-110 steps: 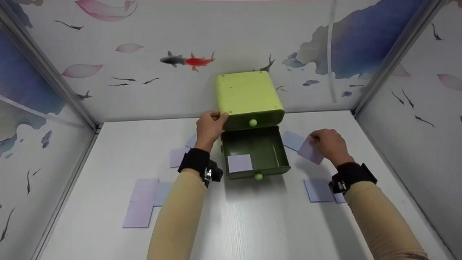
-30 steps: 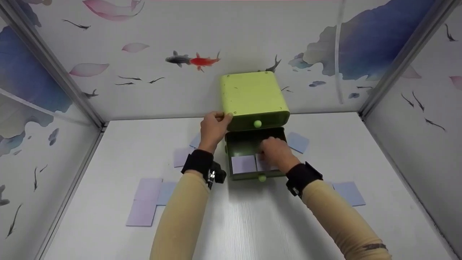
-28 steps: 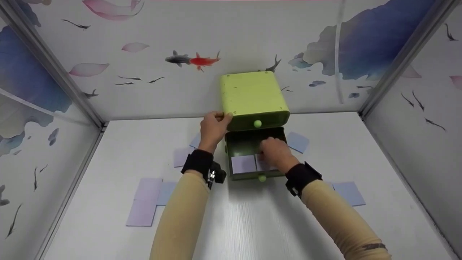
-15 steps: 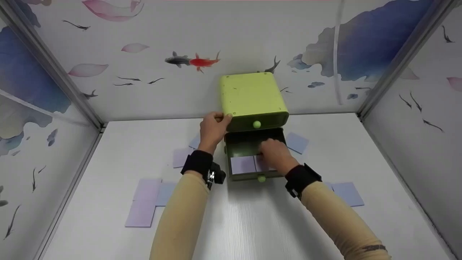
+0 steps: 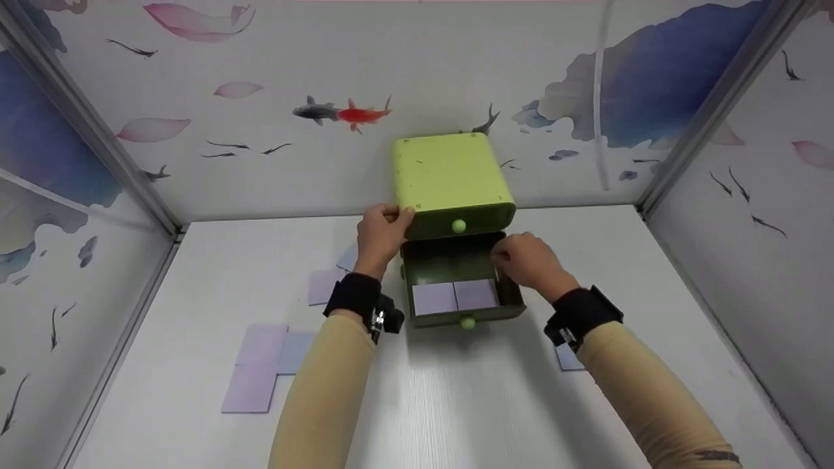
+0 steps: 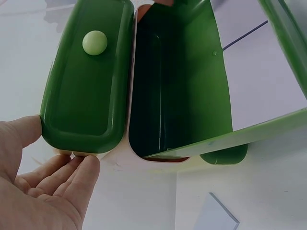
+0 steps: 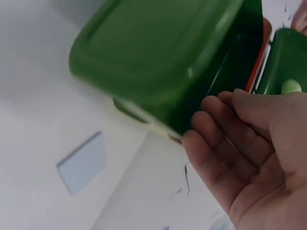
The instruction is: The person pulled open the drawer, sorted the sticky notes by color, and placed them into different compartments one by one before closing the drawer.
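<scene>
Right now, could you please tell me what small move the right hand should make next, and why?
I'd probably lift the right hand clear of the open drawer: the hand appears empty, and two purple cards lie side by side inside.

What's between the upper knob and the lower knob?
The inside of the open lower drawer, with two pale purple cards lying side by side toward its front. Head view shows it.

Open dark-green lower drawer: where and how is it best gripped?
Likely by its round light-green knob, pinched from the near side, since the knob juts from the middle of the drawer's front.
</scene>
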`<state>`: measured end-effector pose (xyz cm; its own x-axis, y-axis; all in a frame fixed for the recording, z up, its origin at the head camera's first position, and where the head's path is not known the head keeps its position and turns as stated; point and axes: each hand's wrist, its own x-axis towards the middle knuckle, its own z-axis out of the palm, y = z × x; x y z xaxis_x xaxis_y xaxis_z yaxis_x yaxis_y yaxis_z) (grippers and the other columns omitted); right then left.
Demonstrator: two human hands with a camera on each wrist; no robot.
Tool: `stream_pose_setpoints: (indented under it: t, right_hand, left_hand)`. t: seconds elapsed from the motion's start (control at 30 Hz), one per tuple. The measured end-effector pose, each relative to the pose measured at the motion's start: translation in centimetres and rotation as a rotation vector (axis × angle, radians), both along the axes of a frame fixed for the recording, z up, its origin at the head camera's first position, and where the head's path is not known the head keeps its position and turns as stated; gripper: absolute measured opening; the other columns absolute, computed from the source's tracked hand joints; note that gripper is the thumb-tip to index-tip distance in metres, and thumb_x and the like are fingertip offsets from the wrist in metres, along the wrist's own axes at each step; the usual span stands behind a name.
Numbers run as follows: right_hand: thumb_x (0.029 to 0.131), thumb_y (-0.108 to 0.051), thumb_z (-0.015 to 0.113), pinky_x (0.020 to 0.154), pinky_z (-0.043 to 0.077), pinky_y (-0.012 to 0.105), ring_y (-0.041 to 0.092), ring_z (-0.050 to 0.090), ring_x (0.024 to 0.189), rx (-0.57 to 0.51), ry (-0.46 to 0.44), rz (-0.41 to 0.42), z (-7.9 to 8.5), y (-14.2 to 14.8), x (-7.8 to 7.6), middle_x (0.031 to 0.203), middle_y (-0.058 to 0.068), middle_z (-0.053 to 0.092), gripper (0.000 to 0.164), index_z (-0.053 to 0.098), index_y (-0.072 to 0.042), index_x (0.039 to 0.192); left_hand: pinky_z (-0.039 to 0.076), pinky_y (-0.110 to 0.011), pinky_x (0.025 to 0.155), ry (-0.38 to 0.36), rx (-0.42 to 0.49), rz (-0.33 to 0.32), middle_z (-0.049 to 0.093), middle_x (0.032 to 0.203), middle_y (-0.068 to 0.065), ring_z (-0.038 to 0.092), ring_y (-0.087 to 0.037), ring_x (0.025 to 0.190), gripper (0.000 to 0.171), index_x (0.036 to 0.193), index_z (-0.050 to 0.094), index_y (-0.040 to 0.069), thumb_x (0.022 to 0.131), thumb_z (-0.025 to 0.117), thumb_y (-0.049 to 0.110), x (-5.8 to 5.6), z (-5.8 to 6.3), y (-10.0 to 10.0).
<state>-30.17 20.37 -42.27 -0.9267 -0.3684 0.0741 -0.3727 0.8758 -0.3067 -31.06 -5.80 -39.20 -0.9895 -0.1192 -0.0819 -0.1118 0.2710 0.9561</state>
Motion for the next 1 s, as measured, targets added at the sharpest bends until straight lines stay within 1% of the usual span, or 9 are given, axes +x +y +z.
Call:
stream_pose_setpoints:
  t: [0.07,0.23,0.37,0.5,0.63,0.73,0.83,0.9,1.0]
  right_hand:
    - [0.095,-0.01,0.056,0.063,0.045,0.036,0.019,0.054,0.064,-0.006,-0.009,-0.032,0.6,1.0,-0.2,0.071,0.006,0.063,0.022,0.071,-0.006,0.079]
    - [0.097,-0.014,0.053,0.081,0.054,0.048,0.03,0.069,0.087,-0.051,-0.044,-0.122,2.0,3.3,-1.0,0.094,0.014,0.075,0.026,0.075,-0.002,0.103]
    - [0.101,-0.018,0.046,0.076,0.05,0.046,0.033,0.068,0.088,-0.123,-0.059,-0.175,3.3,4.3,-1.7,0.094,0.018,0.074,0.035,0.074,-0.002,0.089]
    - [0.105,-0.029,0.04,0.073,0.044,0.041,0.033,0.065,0.088,-0.181,-0.055,-0.215,4.6,4.2,-2.4,0.101,0.018,0.072,0.045,0.058,-0.008,0.069]
    - [0.106,-0.043,0.031,0.081,0.045,0.043,0.033,0.063,0.096,-0.233,-0.083,-0.23,5.5,3.2,-3.0,0.108,0.017,0.068,0.051,0.052,-0.01,0.073]
    - [0.105,-0.049,0.025,0.078,0.044,0.041,0.03,0.059,0.088,-0.266,-0.108,-0.237,5.6,2.1,-3.4,0.094,0.016,0.064,0.056,0.051,-0.009,0.075]
    - [0.105,-0.048,0.024,0.068,0.037,0.035,0.025,0.047,0.069,-0.273,-0.104,-0.25,5.2,1.3,-3.7,0.073,0.008,0.048,0.054,0.043,-0.011,0.071]
    - [0.106,-0.044,0.025,0.064,0.032,0.034,0.023,0.037,0.063,-0.272,-0.102,-0.257,4.8,0.9,-3.8,0.068,0.005,0.039,0.051,0.039,-0.011,0.068]
    - [0.106,-0.041,0.024,0.067,0.037,0.034,0.024,0.046,0.069,-0.278,-0.142,-0.273,4.2,0.9,-4.1,0.075,0.008,0.051,0.052,0.047,-0.008,0.073]
  left_hand:
    - [0.055,-0.032,0.081,0.002,-0.003,0.005,0.066,0.114,-0.008,0.066,-0.021,0.097,0.039,0.122,0.063,0.007,0.094,0.063,0.035,0.0,-0.1,0.0]
    - [0.055,-0.032,0.081,0.006,-0.005,0.012,0.067,0.112,-0.008,0.066,-0.021,0.097,0.038,0.121,0.063,0.007,0.095,0.063,0.034,-0.1,-0.2,-0.1]
    - [0.055,-0.031,0.081,-0.005,-0.002,0.007,0.067,0.113,-0.007,0.067,-0.022,0.098,0.04,0.124,0.062,0.007,0.095,0.062,0.035,-0.1,-0.4,0.0]
    - [0.055,-0.031,0.081,-0.003,0.012,0.004,0.067,0.114,-0.007,0.067,-0.023,0.099,0.042,0.126,0.061,0.007,0.095,0.062,0.035,-0.2,-0.3,0.0]
    - [0.056,-0.031,0.081,0.002,0.011,0.008,0.067,0.114,-0.007,0.068,-0.023,0.099,0.042,0.126,0.061,0.007,0.095,0.063,0.036,-0.2,-0.2,0.0]
    - [0.056,-0.031,0.081,0.004,0.008,0.01,0.067,0.114,-0.008,0.068,-0.023,0.099,0.043,0.127,0.061,0.007,0.095,0.063,0.036,-0.2,-0.2,0.0]
    - [0.055,-0.031,0.08,0.006,0.008,0.01,0.067,0.113,-0.008,0.067,-0.023,0.099,0.043,0.126,0.061,0.006,0.095,0.063,0.036,-0.1,-0.2,0.0]
    - [0.055,-0.031,0.08,0.008,0.013,0.011,0.067,0.112,-0.008,0.067,-0.023,0.099,0.041,0.125,0.061,0.006,0.095,0.063,0.035,-0.1,-0.2,0.0]
    - [0.055,-0.031,0.08,0.01,0.015,0.009,0.066,0.111,-0.007,0.067,-0.023,0.098,0.04,0.123,0.062,0.007,0.095,0.063,0.034,-0.1,-0.2,0.0]
